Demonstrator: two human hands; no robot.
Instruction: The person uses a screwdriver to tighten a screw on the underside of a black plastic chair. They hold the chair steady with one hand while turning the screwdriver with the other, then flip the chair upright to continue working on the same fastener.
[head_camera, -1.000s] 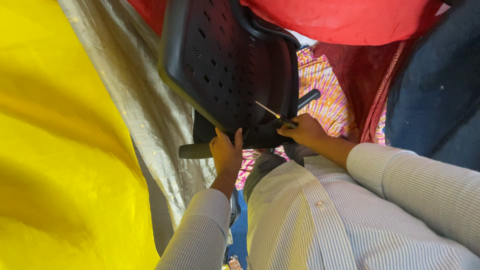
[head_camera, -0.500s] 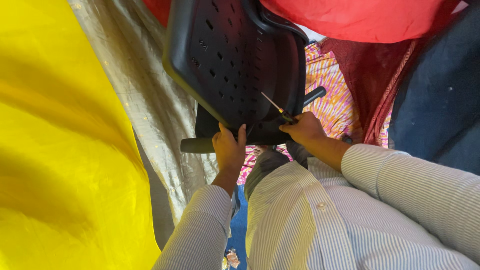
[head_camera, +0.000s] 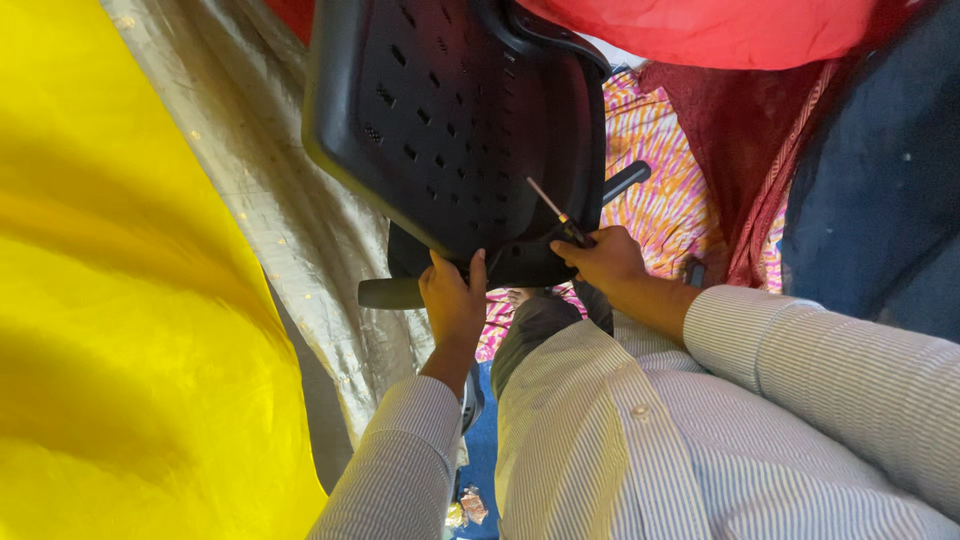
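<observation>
Black plastic is held by both hands. The left hand (head_camera: 453, 298) is closed around the lower edge of the black chair seat (head_camera: 450, 120), with the thumb and fingers pressed on the rim. The right hand (head_camera: 607, 262) is closed around the dark handle of a screwdriver (head_camera: 556, 213). Its thin metal tip is pointed up at the seat shell, near the bottom edge. Both arms are covered by striped shirt sleeves (head_camera: 800, 370).

The seat is seen tipped up in front of the person, between the two hands and a little above them. Many small slots are cut in its surface. A black lever (head_camera: 626, 182) is seen sticking out on the right side, and a dark grey bar (head_camera: 390, 293) is seen sticking out on the left, just beside the left hand.

The seat looks hard and stiff, so it will probably not bend when it is gripped. It looks big and a bit heavy for one hand. The smooth plastic may be slippery, so the rim is likely the best place to hold it. The screwdriver looks light, and its handle is the part to be held.

Further out, a yellow cloth (head_camera: 110, 300) is spread on the left, with a shiny beige cloth (head_camera: 260, 200) next to it. A red cloth (head_camera: 720, 30) is seen at the top, a pink and orange patterned cloth (head_camera: 660, 180) behind the seat, and a dark blue cloth (head_camera: 880, 170) on the right.
</observation>
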